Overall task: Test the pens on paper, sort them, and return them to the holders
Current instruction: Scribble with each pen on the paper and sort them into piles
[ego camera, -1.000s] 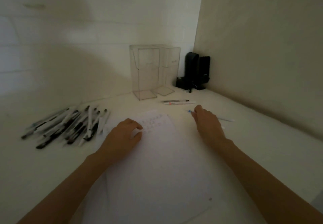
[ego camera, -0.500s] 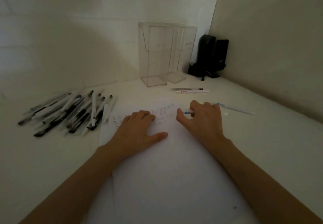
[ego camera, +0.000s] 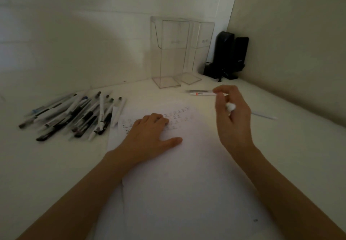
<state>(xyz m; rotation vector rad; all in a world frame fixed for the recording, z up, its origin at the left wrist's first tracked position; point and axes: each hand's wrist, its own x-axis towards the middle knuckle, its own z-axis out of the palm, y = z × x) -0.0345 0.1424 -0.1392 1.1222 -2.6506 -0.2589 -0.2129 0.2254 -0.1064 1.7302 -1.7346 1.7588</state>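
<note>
Head view: a testing step is judged to be in hand, since a white pen [ego camera: 230,106], of which only a rounded end shows, is gripped in the curled fingers of the right hand [ego camera: 233,119], raised above the right edge of the white sheet of paper [ego camera: 187,183]. The sheet is pressed flat by the left hand [ego camera: 149,136], fingers straight, over rows of test marks [ego camera: 177,117]. The next move would call for the pen to be turned tip-down and brought to a bare part of the sheet beside the marks. A heap of black and white pens [ego camera: 74,116] lies towards the left edge of the white bench [ego camera: 46,174]; two more pens [ego camera: 201,92] lie before the two clear acrylic holders [ego camera: 168,52] at the back, which look empty; one pale pen [ego camera: 264,116] lies towards the right edge. Black speakers [ego camera: 228,56] stand in the back corner.
</note>
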